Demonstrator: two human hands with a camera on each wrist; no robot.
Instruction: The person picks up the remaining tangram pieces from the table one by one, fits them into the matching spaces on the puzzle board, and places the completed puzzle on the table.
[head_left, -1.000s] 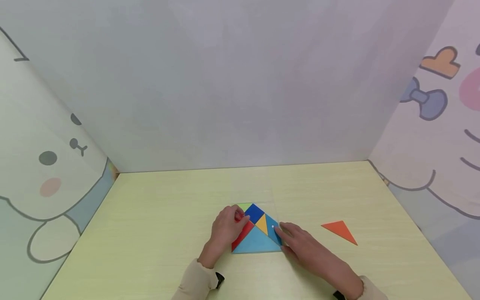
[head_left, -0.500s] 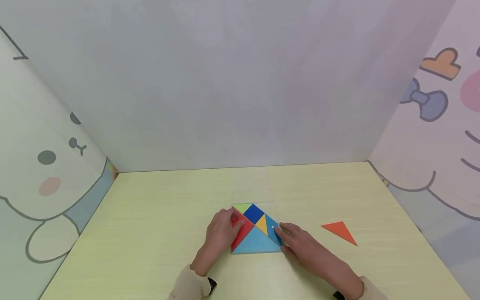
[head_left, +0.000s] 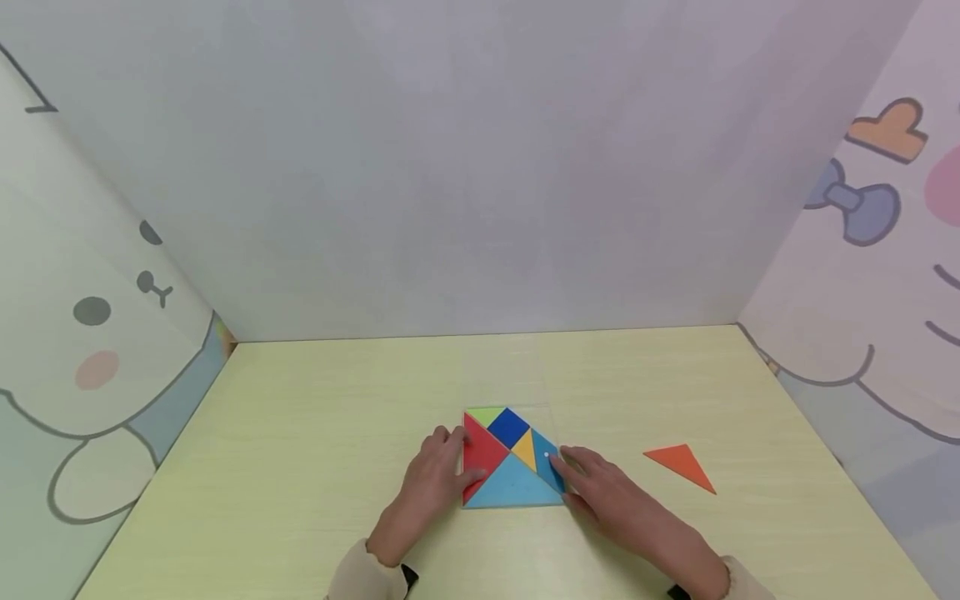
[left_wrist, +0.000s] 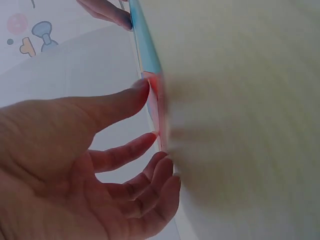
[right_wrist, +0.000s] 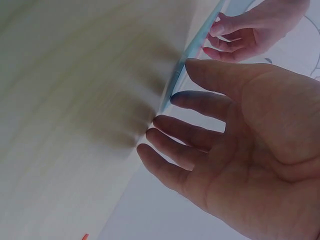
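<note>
Several flat tangram pieces lie fitted together at the middle of the table. A large red triangle [head_left: 482, 450] forms the left side and a large light blue triangle [head_left: 513, 487] the front. Behind them are a green triangle [head_left: 484, 416], a dark blue square [head_left: 507, 428] and a yellow triangle [head_left: 524, 451]. My left hand [head_left: 435, 473] touches the red triangle, its thumb on the face and its forefinger at the left edge. My right hand [head_left: 606, 493] rests fingertips on the blue piece with a white dot [head_left: 546, 463], at the right edge of the shape.
A loose orange triangle [head_left: 682, 465] lies on the pale wood-grain table [head_left: 322, 417], right of my right hand. A plain light wall [head_left: 480, 183] rises along the table's far edge. Panels with cartoon drawings stand at both sides.
My left hand has drawn back from the green and dark blue pieces toward the lower left, uncovering the red triangle and the green one. My right hand has stayed in place.
</note>
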